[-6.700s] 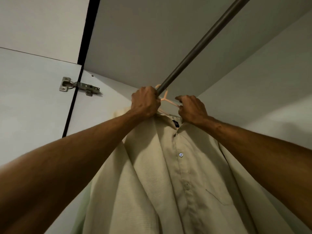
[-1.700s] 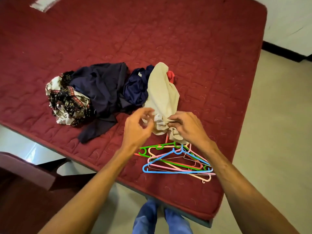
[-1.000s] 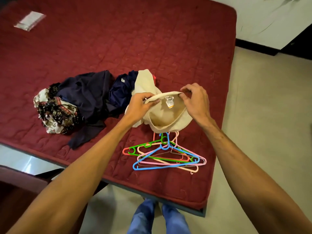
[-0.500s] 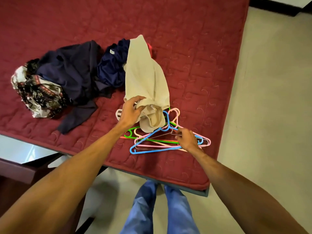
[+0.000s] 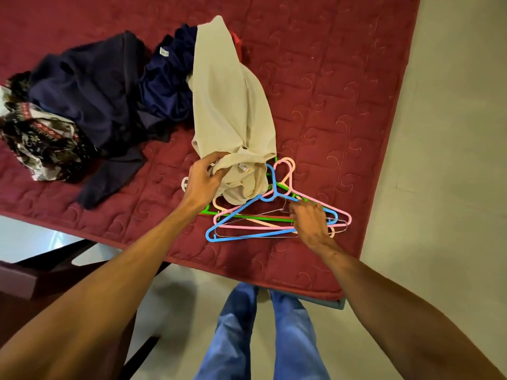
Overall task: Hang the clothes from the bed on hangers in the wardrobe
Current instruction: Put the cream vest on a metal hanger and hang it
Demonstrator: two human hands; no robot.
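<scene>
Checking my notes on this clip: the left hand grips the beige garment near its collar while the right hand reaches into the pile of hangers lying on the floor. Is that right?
Not quite. The head view shows the pile of hangers lying on the red mattress near its edge, not on the floor. The rest holds: the left hand grips the beige garment near its collar, and the right hand reaches into the hangers.

Both arms are bare, with no sleeves, watch or rings showing on the left hand or right hand. The legs wear blue jeans.
</scene>
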